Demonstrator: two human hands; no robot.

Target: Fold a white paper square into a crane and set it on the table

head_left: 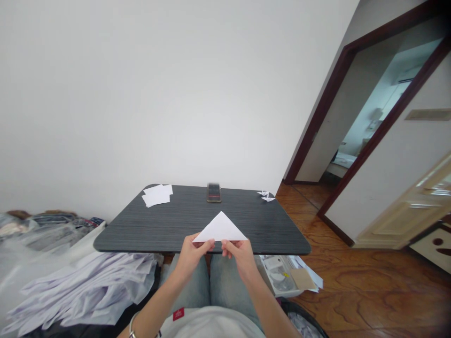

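A sheet of white paper folded into a triangle is held over the front edge of the dark table, its point facing away from me. My left hand grips the left part of its long near edge, thumb on top. On the right part of that same edge, my right hand pinches with thumb and bent fingers. Some fingers of both hands are hidden beneath the paper. Flat white sheets lie at the table's back left. Small folded white paper shapes rest at the back right.
A small dark stand-like object is at the table's back middle, near the white wall. Piled white cloth or plastic lies at lower left. An open box with papers stands below the table's right side. A doorway is at right.
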